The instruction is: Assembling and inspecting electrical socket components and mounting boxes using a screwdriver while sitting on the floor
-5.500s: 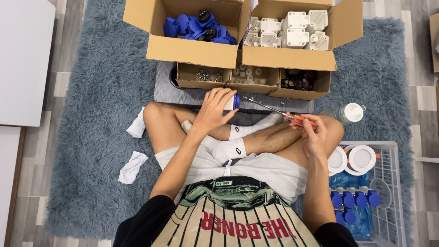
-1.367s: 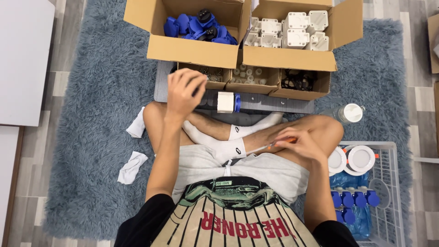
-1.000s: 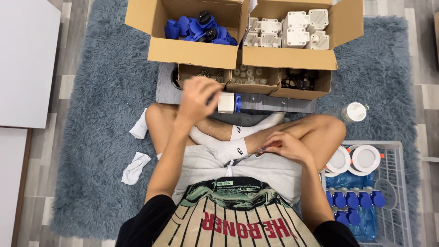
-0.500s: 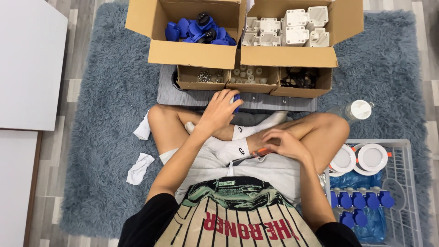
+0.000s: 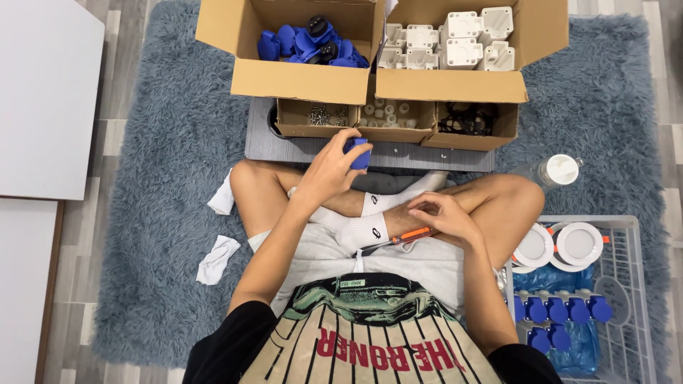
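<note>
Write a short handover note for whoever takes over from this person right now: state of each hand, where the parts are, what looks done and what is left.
Left hand: closed around a small blue part, held above the grey board.
Right hand: resting on the crossed legs, on an orange-handled screwdriver.
Parts: blue pieces in the left carton, white housings in the right carton; screws and small fittings in the low boxes in front of them.
Done: assembled blue-and-white units lie in the wire basket on the right.
Left: both cartons hold many loose parts; whether the held piece is finished cannot be told.
</note>
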